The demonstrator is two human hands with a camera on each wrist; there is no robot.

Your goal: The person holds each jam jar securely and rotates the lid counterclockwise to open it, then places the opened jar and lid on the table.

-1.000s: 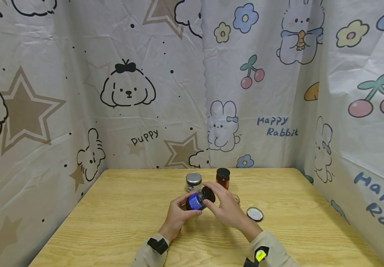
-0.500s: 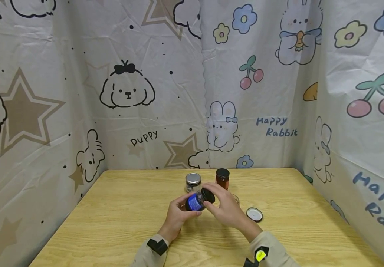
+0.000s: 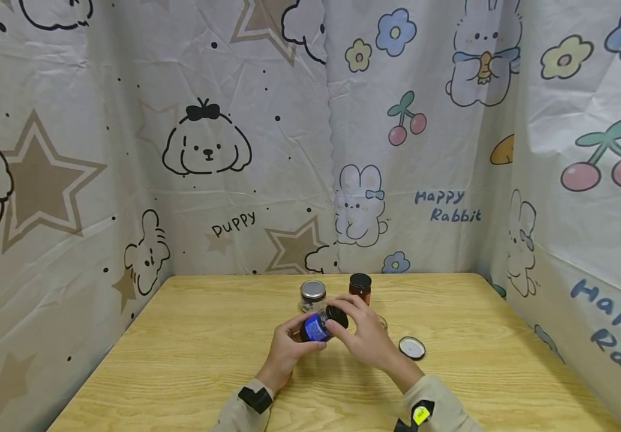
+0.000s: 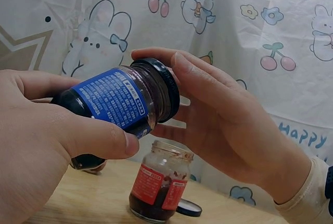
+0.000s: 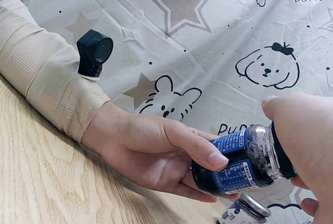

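Observation:
A glass jar (image 3: 314, 327) with a blue label and dark contents is held tilted above the table, its black lid (image 3: 337, 316) pointing up and right. My left hand (image 3: 283, 354) grips the jar's body, thumb across the label (image 4: 112, 99). My right hand (image 3: 369, 339) holds the lid with its fingers around the rim; the lid sits on the jar's mouth. Beyond the right hand, mostly hidden in the head view, stands a lidless jar (image 4: 161, 182) with a red label and dark residue inside.
On the wooden table (image 3: 207, 348), a silver-lidded jar (image 3: 313, 294) and a black-lidded jar with reddish contents (image 3: 360, 289) stand behind my hands. A loose lid (image 3: 412, 347) lies inside-up to the right. Printed curtains (image 3: 288, 150) enclose the table's back and sides.
The right hand's fingers and thumb have shifted slightly around the black lid. The left hand and the blue-labelled jar stay nearly in place.

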